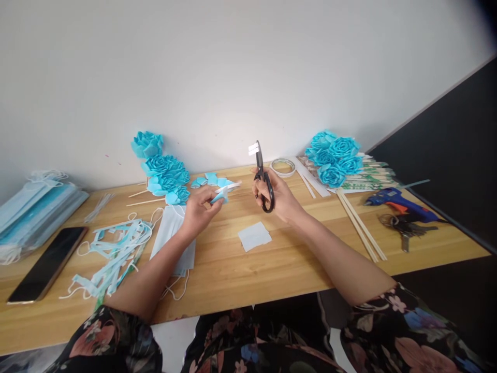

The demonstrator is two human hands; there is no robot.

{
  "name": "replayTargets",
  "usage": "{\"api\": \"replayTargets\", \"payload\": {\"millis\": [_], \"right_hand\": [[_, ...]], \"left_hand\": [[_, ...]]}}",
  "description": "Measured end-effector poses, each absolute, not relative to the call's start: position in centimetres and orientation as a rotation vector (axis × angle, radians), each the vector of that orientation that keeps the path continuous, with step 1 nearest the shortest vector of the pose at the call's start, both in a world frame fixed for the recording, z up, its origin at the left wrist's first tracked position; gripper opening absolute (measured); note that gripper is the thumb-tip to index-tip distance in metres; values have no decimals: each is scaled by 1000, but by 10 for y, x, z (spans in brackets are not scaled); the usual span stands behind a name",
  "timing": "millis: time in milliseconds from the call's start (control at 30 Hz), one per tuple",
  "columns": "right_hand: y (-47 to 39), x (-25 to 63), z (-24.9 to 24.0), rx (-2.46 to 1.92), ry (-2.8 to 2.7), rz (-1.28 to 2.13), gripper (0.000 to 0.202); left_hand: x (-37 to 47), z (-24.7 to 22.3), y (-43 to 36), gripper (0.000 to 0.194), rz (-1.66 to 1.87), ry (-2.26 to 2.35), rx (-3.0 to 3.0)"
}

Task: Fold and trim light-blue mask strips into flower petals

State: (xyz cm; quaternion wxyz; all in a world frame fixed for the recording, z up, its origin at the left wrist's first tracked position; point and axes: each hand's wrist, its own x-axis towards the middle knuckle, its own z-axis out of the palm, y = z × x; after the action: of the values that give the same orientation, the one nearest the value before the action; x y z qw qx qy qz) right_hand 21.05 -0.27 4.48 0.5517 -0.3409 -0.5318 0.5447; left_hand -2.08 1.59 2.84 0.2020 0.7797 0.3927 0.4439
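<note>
Between the two hands, over the wooden table [272, 269], a short gap separates what each one carries. The left hand [199, 210] is curled nearly closed, its fingertips pinching a small folded blue piece [219, 196] with a white strip [232, 186] running out of it toward the right. The right hand [280, 197] is wrapped around the black handles of a pair of scissors [262, 178], fingers through the loops; the blades point straight up and seem to be together, with a bit of white stuck at the tip. Just below and between the hands a white square scrap [254, 236] lies flat on the table. Under the left forearm sits a stack of face masks [171, 233], and further out on that side are cut mask strips [116, 251] and a phone [48, 264]. Beyond the left hand stand blue flowers [165, 173]; beyond the right hand are a tape roll [283, 167] and more blue flowers on sticks [336, 158], with a glue gun [398, 202] well off to the right.
</note>
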Motion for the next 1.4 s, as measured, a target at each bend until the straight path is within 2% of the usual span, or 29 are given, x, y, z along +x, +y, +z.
{"api": "replayTargets", "payload": {"millis": [233, 433, 733, 1067, 1267, 1400], "right_hand": [[-5, 217, 43, -563, -1258, 1560, 55], [-6, 206, 33, -523, -1337, 1869, 79], [-8, 204, 33, -481, -1372, 1971, 78], [-3, 205, 25, -396, -1205, 2082, 76], [-3, 202, 24, -297, -1144, 2140, 77], [-3, 201, 25, -223, -1089, 2176, 76]], "left_hand": [[-28, 23, 24, 24, 1416, 1172, 2065], [-29, 23, 23, 25, 1462, 1066, 1929], [-27, 28, 19, 30, 1427, 1020, 1910], [-23, 24, 15, 24, 1385, 896, 1964], [-20, 24, 10, 30, 1317, 922, 1960], [-17, 24, 6, 27, 1284, 861, 1951]]}}
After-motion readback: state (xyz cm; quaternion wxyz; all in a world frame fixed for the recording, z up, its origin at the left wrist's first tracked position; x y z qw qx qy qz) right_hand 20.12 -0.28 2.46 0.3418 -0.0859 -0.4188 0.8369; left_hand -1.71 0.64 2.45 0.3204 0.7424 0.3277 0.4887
